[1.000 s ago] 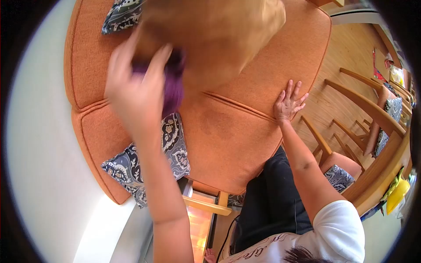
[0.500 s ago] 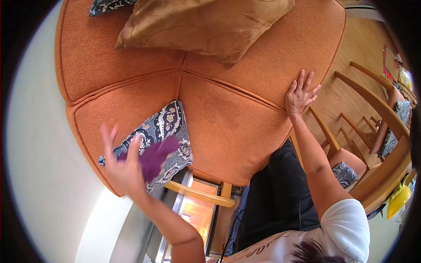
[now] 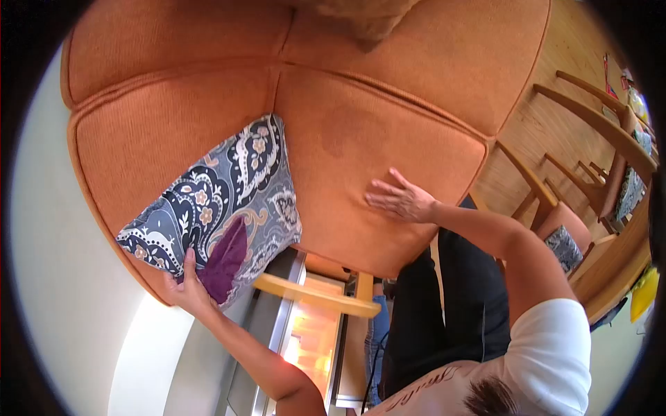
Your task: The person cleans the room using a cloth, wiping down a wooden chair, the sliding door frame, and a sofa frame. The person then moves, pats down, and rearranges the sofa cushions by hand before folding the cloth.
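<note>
My left hand (image 3: 188, 291) is closed at the lower edge of a patterned cushion (image 3: 201, 191), one finger lying over the fabric. A crumpled purple cloth (image 3: 227, 262) comes out beside that hand and drapes over the cushion's lower part. Where exactly the fingers grip is partly hidden. The cushion, grey and navy with paisley and flowers, leans on the orange sofa (image 3: 333, 139). My right hand (image 3: 402, 199) rests on the orange upholstery to the right of the cushion, fingers apart, holding nothing.
A brown cushion (image 3: 368, 12) shows at the top edge. A wooden bar (image 3: 316, 295) runs below the sofa seat. Wooden chairs (image 3: 531, 184) stand on the right, on a wooden floor. A pale wall (image 3: 48, 243) curves along the left.
My left hand, blurred with the purple cloth before, has come down to the patterned cushion's lower edge. My right hand has moved left and down across the sofa. The view has shifted downward.
</note>
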The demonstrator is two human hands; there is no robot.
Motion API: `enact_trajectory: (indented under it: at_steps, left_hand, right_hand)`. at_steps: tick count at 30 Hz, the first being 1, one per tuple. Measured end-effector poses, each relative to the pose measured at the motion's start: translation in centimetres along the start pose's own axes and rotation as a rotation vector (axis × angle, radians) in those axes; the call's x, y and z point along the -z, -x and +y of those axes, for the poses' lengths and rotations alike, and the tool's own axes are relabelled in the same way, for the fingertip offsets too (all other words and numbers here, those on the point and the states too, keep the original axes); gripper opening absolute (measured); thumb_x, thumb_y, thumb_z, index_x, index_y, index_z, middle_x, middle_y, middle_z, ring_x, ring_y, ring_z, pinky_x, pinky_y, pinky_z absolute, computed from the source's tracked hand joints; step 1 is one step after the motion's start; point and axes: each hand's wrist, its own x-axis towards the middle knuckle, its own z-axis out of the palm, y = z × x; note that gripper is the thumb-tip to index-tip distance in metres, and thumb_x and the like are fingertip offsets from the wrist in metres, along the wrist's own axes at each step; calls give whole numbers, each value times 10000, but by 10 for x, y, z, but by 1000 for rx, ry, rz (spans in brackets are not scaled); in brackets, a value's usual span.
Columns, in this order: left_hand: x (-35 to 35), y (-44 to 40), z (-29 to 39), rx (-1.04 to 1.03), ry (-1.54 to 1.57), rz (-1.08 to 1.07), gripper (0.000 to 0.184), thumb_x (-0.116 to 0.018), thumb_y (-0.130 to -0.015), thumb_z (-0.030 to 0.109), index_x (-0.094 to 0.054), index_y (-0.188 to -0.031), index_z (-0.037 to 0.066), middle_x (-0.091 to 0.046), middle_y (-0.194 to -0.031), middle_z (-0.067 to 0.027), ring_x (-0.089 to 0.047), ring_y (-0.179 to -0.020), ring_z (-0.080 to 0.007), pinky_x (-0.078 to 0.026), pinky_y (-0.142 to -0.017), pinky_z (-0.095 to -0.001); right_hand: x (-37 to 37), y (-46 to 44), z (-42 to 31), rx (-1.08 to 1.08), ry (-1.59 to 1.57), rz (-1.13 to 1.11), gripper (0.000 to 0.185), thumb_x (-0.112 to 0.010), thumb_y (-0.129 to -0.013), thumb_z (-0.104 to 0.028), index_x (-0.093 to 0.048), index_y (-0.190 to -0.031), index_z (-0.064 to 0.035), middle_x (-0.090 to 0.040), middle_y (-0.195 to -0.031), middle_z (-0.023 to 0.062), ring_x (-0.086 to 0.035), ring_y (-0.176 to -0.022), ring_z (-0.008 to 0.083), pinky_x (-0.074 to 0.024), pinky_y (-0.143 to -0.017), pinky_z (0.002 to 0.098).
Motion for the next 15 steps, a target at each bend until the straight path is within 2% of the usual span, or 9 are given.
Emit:
enact_trajectory:
  at_steps: [1, 3, 5, 8, 9, 11, 12, 14, 15]
  left_hand:
    - [4, 5, 6, 17, -14, -11, 435, -760, -752, 44, -584, -1125, -95, -643, -1058, -138, -597, -880, -192, -466, -849, -311]
    - [-7, 21, 32, -219, -299, 168, 435, -771, -749, 56, -591, -1110, -107, -646, -1058, -145, -595, -862, -187, -478, -826, -312]
    - [19, 39, 43, -113, -311, 203, 430, -776, -753, 87, -598, -1085, -119, -651, -1041, -150, -595, -856, -191, -484, -811, -321]
    - [56, 75, 57, -84, -265, 363, 423, -779, -756, 120, -607, -1053, -126, -654, -1004, -162, -597, -841, -199, -492, -782, -326]
    - [62, 81, 66, -94, -203, 423, 415, -780, -756, 125, -609, -1038, -128, -653, -996, -169, -599, -839, -200, -496, -767, -327]
    - [68, 87, 86, -81, -186, 496, 434, -785, -752, 130, -589, -1025, -144, -641, -995, -196, -603, -846, -204, -513, -745, -327]
    - [69, 87, 94, -123, -136, 494, 430, -779, -755, 116, -585, -1039, -143, -636, -1013, -198, -605, -856, -214, -516, -753, -330]
    - [67, 89, 95, -169, -78, 498, 426, -773, -759, 101, -581, -1052, -141, -631, -1030, -200, -607, -867, -224, -519, -761, -334]
    - [72, 85, 99, -155, -80, 475, 410, -754, -787, 119, -582, -1060, -134, -623, -1067, -192, -604, -882, -222, -521, -784, -331]
  right_hand:
    - [-10, 13, -12, 88, -115, -36, 608, -305, -949, -503, -174, -1488, -255, -99, -1563, -40, -14, -1446, 216, 66, -1153, 549]
    - [-2, 12, 16, 161, -173, -64, 610, -298, -938, -521, -196, -1482, -263, -132, -1559, -42, -19, -1446, 209, 50, -1157, 549]
    - [27, -7, 41, 51, -386, 216, 604, -397, -914, -466, -280, -1459, -235, -172, -1552, -5, -88, -1442, 226, -4, -1165, 531]
    - [123, -79, 113, -235, -324, 664, 501, -493, -932, -294, -392, -1399, -142, -260, -1520, 62, -178, -1419, 283, -118, -1158, 521]
    - [147, -109, 137, -365, -256, 788, 526, -489, -941, -263, -342, -1428, -127, -258, -1520, 71, -209, -1408, 302, -133, -1154, 518]
    - [141, -176, 185, -472, -303, 1024, 542, -386, -971, -378, -285, -1457, -161, -195, -1543, 68, -132, -1427, 312, -92, -1142, 567]
    - [134, -184, 167, -471, -311, 1031, 542, -386, -971, -378, -285, -1457, -161, -195, -1543, 68, -132, -1427, 312, -92, -1142, 567]
    - [106, -186, 111, -572, 192, 195, 578, -282, -974, -469, -179, -1489, -229, -102, -1565, 30, -45, -1436, 323, -28, -1120, 624]
    - [85, -184, 87, -383, 174, 140, 583, -277, -971, -478, -135, -1493, -261, -61, -1569, 7, -26, -1436, 323, -8, -1112, 641]
